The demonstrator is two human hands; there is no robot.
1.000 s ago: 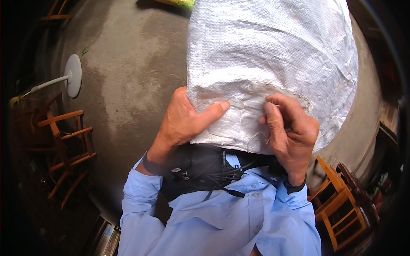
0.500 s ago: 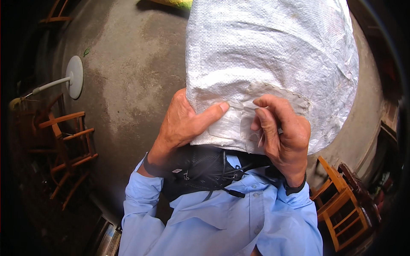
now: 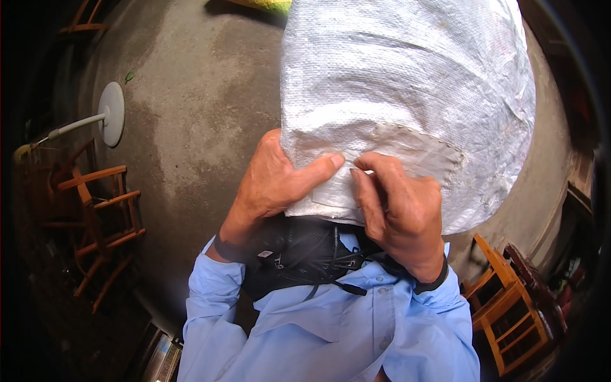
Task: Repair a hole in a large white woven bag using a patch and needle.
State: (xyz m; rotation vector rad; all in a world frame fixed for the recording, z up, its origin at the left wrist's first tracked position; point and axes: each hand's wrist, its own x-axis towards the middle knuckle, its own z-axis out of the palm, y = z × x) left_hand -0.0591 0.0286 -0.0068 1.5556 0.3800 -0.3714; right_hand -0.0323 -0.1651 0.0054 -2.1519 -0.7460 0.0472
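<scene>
A silvery-white woven sack [image 3: 388, 70] spreads out before me, its near edge at my waist. My left hand [image 3: 270, 181] clasps the sack's left border, thumb pressed flat on top and fingers hidden underneath. Just right of that thumb, my right hand [image 3: 402, 204] has thumb and forefinger pinched close to the cloth; whatever is between them is too small to make out. Beside the right hand lies a greyish patch [image 3: 426, 153] with a line of stitches along its curved upper edge. A paler piece of cloth [image 3: 331, 192] sits below my left thumb.
Wooden chairs stand at the left [image 3: 102, 207] and a wooden stool [image 3: 509, 305] at the lower right. A white round stand base [image 3: 113, 114] rests on the concrete floor [image 3: 203, 95]. Black gear with cables [image 3: 299, 248] hangs at my waist. A yellow-green item [image 3: 270, 5] shows at the top.
My right hand has moved left, bringing its fingertips close to my left thumb and uncovering more of the grey patch. The left hand keeps its hold on the sack.
</scene>
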